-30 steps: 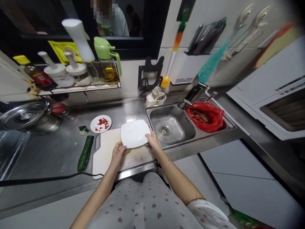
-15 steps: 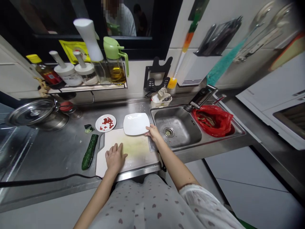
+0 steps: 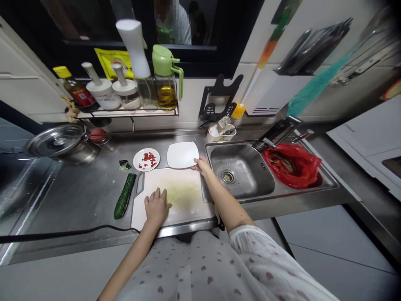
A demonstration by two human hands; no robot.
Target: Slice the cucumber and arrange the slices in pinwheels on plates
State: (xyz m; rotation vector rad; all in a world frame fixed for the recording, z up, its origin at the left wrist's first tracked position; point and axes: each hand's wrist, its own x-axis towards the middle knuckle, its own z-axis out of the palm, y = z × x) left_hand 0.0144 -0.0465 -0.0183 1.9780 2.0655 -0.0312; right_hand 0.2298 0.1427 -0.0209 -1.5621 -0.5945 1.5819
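My right hand [image 3: 201,166] grips the right front corner of a white squarish plate [image 3: 182,155], thumb on top of the rim. The plate is at the back edge of the white cutting board [image 3: 184,213], which carries a yellow-green stain. My left hand [image 3: 157,207] rests on the left part of the board with its fingers spread, holding nothing. Left of the board lies a dark green cucumber [image 3: 125,196]. Behind it, a small round white plate [image 3: 146,160] bears chopped red pieces [image 3: 148,159].
At the right is a steel sink [image 3: 244,171] with a tap [image 3: 278,131] and a red plastic bag [image 3: 293,165]. A lidded pot [image 3: 72,146] stands far left. Bottles and jars fill a wall rack [image 3: 128,112]. A black cable [image 3: 69,232] runs along the front left.
The white squarish plate has moved slightly back, away from me, with my right hand on it. My left hand stays on the board. The whole view has shifted a little.
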